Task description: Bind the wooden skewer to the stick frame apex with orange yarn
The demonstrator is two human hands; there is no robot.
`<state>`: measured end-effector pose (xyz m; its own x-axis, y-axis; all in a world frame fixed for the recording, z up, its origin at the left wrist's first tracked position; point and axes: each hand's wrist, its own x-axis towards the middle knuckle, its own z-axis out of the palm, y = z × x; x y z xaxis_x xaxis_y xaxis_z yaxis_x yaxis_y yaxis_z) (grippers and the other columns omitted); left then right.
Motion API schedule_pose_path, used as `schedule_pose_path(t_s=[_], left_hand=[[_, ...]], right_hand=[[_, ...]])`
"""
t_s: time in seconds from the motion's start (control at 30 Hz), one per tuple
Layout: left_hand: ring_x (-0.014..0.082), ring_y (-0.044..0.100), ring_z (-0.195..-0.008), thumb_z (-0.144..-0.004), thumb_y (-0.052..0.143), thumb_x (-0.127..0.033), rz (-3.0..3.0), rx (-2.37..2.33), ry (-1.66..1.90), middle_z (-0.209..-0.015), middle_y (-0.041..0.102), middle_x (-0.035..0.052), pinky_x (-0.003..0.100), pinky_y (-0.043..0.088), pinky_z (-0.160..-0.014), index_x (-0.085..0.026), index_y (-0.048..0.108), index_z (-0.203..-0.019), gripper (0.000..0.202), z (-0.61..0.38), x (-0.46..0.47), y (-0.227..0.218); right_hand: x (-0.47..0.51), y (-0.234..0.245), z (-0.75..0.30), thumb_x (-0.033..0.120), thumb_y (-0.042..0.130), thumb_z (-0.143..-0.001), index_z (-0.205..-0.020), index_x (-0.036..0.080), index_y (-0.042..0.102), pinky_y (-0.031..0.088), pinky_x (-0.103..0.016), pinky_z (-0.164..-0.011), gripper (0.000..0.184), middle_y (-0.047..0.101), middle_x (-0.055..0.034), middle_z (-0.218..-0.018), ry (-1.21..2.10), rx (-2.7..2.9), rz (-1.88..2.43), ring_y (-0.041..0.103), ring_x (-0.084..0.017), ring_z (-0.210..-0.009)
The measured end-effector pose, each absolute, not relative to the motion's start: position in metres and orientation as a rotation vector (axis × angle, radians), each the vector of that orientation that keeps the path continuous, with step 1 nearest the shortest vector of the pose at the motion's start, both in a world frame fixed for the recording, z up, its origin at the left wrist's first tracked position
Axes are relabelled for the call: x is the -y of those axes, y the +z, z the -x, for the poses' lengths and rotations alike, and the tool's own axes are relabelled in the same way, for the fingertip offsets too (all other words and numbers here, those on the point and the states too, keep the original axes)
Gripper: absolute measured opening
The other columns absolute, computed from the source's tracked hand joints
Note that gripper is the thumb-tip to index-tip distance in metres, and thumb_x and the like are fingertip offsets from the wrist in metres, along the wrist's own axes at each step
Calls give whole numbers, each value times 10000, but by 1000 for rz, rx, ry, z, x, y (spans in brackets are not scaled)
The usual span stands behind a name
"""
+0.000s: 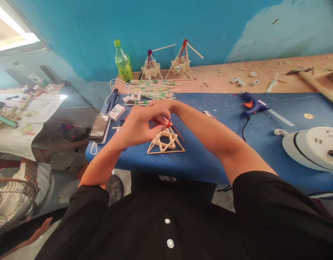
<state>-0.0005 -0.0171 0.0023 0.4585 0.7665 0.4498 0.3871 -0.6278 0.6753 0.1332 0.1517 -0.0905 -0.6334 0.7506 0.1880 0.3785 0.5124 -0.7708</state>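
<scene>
On the blue mat stands a small pyramid frame of wooden sticks (162, 149), with a red cord (178, 132) wound at its tip and a loose end trailing right. My left hand (137, 124) is closed at the tip, thumb and finger pinching the red cord. Against it, partly behind, my right hand (165, 104) curls inward over the tip; its fingers are largely covered, and what they hold cannot be made out. A thin stick pokes out left of my left hand.
Two finished-looking stick pyramids (150, 68) (182, 66) stand by the wall, near a green-capped bottle (123, 63) and wrapped chopsticks (152, 86). Right are a glue gun (251, 104), a hammer (315, 85) and a white power socket tower (312, 148). A phone (100, 130) lies left.
</scene>
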Motion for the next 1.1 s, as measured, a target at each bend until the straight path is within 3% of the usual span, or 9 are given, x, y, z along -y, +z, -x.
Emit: schedule_pose_path(t_s=[0.1, 0.2, 0.37, 0.53, 0.67, 0.87, 1.0, 1.1], left_hand=[[166, 846, -883, -884, 702, -95, -2181, -975, 1050, -891, 840, 24, 251, 718, -843, -195, 739, -920, 113, -2, 19, 3], [157, 839, -856, -874, 702, -89, -2163, -979, 1052, -870, 830, 14, 244, 717, -816, -197, 735, -901, 116, -3, 20, 4], [170, 831, -836, -867, 712, -137, -2130, -1000, 1021, -862, 830, 28, 254, 709, -756, -201, 729, -899, 74, -4, 17, 3], [188, 840, -876, -849, 721, -143, -2130, -1002, 1006, -869, 833, 44, 260, 706, -765, -191, 719, -889, 63, -3, 13, 2], [189, 842, -869, -834, 732, -136, -2132, -992, 1011, -859, 830, 39, 256, 706, -746, -188, 714, -882, 73, -3, 12, 3], [196, 847, -878, -831, 757, -163, -2051, -1003, 1032, -862, 833, 46, 289, 732, -805, -192, 715, -908, 92, -4, 11, -1], [198, 848, -874, -831, 762, -172, -2049, -969, 1018, -860, 821, 47, 284, 727, -790, -188, 714, -924, 106, -3, 8, -2], [199, 848, -882, -833, 754, -165, -2067, -961, 999, -864, 810, 40, 279, 723, -780, -187, 712, -934, 112, -3, 6, -1]], right_hand=[[-166, -85, -142, 377, 805, -865, -630, 140, 730, 495, -227, -613, 342, 612, 32, -521, 1250, 2468, 954, 558, -65, -579], [-181, -75, -158, 513, 802, -914, -706, 128, 764, 548, -267, -656, 439, 690, -27, -619, 1311, 2445, 1007, 608, -95, -639], [-198, -74, -188, 258, 900, -813, -736, 187, 802, 558, -370, -719, 143, 716, -39, -701, 1095, 2230, 1214, 634, -176, -714], [-200, -85, -209, 208, 899, -744, -804, 190, 823, 498, -354, -711, 98, 678, -16, -646, 724, 2120, 1288, 561, -165, -665], [-175, -64, -213, 134, 805, -810, -803, 180, 780, 484, -357, -744, 53, 685, -26, -703, 623, 2037, 1380, 572, -168, -687], [-44, -39, -218, 240, 584, -992, -812, 193, 684, 435, -321, -668, 212, 633, -22, -714, 366, 1660, 1155, 542, -145, -650], [47, -72, -200, 334, 541, -1050, -762, 208, 684, 416, -319, -611, 345, 635, -22, -639, 197, 1662, 1095, 531, -141, -560], [77, -102, -179, 292, 539, -1065, -951, 193, 772, 461, -293, -639, 278, 765, -47, -773, 210, 1724, 1143, 654, -153, -645]])
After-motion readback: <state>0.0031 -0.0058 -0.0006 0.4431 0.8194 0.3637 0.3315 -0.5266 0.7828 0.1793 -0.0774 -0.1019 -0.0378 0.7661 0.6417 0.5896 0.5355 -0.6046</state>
